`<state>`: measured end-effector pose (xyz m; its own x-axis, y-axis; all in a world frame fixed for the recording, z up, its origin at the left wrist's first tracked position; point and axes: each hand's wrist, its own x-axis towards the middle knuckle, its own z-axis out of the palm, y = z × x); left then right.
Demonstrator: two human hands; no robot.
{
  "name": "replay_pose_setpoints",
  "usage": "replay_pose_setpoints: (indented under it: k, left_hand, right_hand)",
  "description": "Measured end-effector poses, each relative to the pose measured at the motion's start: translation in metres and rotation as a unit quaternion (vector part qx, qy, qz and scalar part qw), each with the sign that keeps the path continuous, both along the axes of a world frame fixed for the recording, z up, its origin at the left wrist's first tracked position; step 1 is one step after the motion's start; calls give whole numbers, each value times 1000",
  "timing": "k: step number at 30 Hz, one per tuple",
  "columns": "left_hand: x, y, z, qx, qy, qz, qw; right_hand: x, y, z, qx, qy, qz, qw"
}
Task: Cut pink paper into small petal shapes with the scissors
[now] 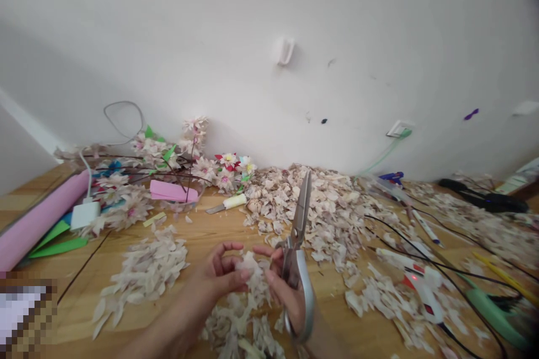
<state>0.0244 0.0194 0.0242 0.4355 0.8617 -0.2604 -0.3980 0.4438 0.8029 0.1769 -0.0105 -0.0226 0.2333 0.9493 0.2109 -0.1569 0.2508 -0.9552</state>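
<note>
My left hand [227,272] pinches a pale, papery piece of garlic skin [250,263] between thumb and fingers. The scissors [300,219] rest in my right hand [286,289], blades pointing up and away, one grey handle looped around the hand. The right thumb and fingertips are close to the garlic skin; whether they touch it I cannot tell. Below both hands lies a loose heap of skins [236,325]. To the left is a pile of petal-shaped pieces [147,269]. A much larger mound of garlic skins [332,202] spreads behind the scissors.
Flowers on stems [204,168], a pink roll [42,219] and a white charger [85,214] stand left. A craft knife [227,203] lies mid-table. On the right, black cables [455,263] cross near a white glue gun with a red light [427,291]. A wall [236,67] rises behind.
</note>
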Motion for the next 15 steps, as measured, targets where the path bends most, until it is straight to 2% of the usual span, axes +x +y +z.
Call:
replay_pose_setpoints:
  k: [3, 6, 15]
  left_hand:
    - [1, 3, -7, 26, -5, 27, 999]
    - [2, 4, -9, 32, 9, 33, 999]
    - [3, -6, 10, -2, 34, 3, 999]
  right_hand:
    - [1, -1, 4, -37, 60, 35, 997]
    - [0, 0, 10, -39, 95, 42, 994]
    - [-5, 0, 21, -57, 120, 61, 989]
